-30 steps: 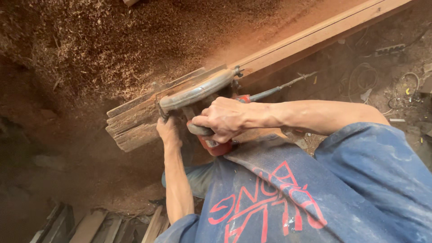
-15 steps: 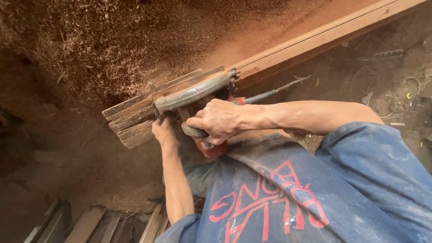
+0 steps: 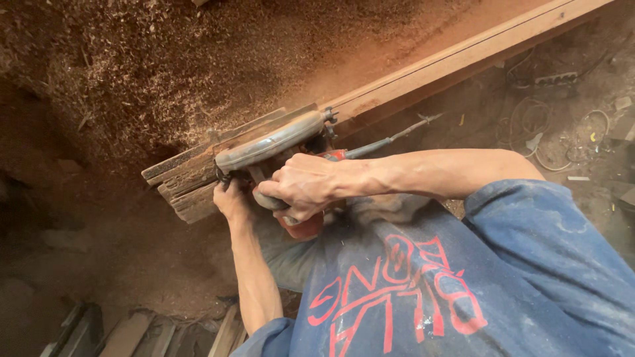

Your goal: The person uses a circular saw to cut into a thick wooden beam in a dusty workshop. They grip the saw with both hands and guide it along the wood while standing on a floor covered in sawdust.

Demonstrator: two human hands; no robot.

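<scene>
My right hand (image 3: pixel 297 188) is shut on the handle of a circular saw (image 3: pixel 271 142) with a grey curved guard and a red body. The saw sits on a long wooden plank (image 3: pixel 463 56) that runs from the upper right down to its rough end (image 3: pixel 185 188) at the left. My left hand (image 3: pixel 231 198) reaches up from below and grips the saw's front by the plank's edge, close to that end. A dark cord (image 3: pixel 390 140) trails from the saw toward the right. My blue shirt (image 3: pixel 463 284) with red lettering fills the lower right.
Wood shavings and reddish sawdust (image 3: pixel 165 66) cover the ground above and left of the plank. Cables and a power strip (image 3: pixel 555 79) lie on the dirt at the upper right. Several wooden offcuts (image 3: pixel 132 330) lie at the bottom left.
The saw and both hands have crept slightly toward the plank's left end. Both grips are the same.
</scene>
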